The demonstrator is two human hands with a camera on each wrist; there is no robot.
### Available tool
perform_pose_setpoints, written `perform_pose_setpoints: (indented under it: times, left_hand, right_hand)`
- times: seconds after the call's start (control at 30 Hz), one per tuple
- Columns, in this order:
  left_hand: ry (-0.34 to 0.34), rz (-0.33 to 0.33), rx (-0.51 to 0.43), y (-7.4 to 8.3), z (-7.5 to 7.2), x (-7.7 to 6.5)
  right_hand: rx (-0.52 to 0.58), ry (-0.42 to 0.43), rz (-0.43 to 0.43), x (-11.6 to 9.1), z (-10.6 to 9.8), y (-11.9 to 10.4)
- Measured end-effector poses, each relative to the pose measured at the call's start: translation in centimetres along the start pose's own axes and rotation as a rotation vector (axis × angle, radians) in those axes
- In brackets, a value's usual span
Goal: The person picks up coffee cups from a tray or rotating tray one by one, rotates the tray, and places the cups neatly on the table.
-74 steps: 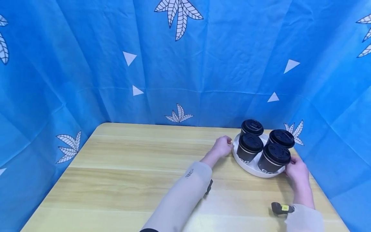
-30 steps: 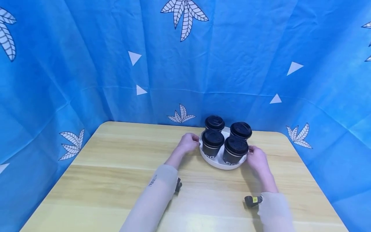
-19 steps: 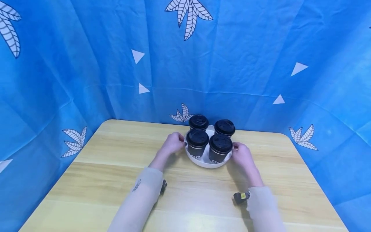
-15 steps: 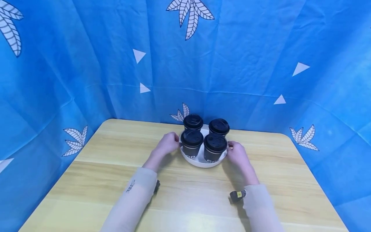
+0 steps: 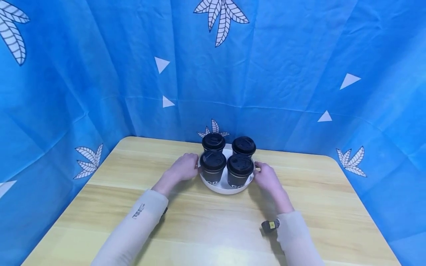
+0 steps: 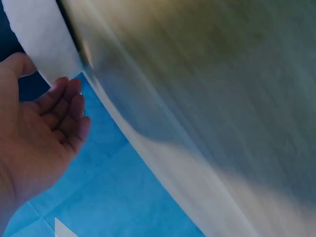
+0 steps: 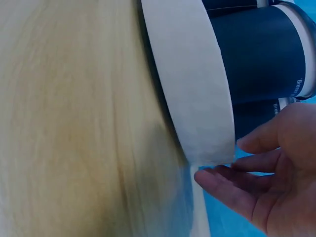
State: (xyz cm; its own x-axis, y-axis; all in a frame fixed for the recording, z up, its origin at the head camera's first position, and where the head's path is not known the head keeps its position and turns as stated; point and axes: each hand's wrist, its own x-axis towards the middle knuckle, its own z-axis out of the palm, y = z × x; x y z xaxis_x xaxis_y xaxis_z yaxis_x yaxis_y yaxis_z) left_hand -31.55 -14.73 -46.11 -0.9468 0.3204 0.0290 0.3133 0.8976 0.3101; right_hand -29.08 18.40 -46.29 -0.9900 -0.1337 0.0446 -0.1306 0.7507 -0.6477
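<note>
A round white tray [image 5: 226, 191] with a low wall is at the middle of the table's far side, bearing several dark paper coffee cups [image 5: 213, 175] with black lids, all upright. My left hand [image 5: 183, 167] holds its left rim. In the left wrist view the thumb hooks over the tray wall [image 6: 47, 39], the curled fingers outside it. At the opposite rim is my right hand [image 5: 267, 178]. In the right wrist view its thumb lies inside the wall by a cup [image 7: 261, 54], the fingers at the outer edge.
A light wooden table [image 5: 133, 177] with rounded far corners lies under the tray. Blue patterned cloth [image 5: 283, 74] hangs right behind it and along both sides. Small dark wrist devices [image 5: 270, 225] sit at the sleeve cuffs.
Both hands have moved the tray with its cups leftward, from the table's far right to its middle. The cups keep their places on it; the head view has shifted slightly.
</note>
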Motion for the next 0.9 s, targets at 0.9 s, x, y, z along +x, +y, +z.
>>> perform_pose_setpoints:
  times: [0.9]
  left_hand:
    - [0.083,0.104,0.227,-0.5,0.9,-0.2]
  right_hand:
    - [0.423,0.214,-0.147,-2.8,-1.5,-2.2]
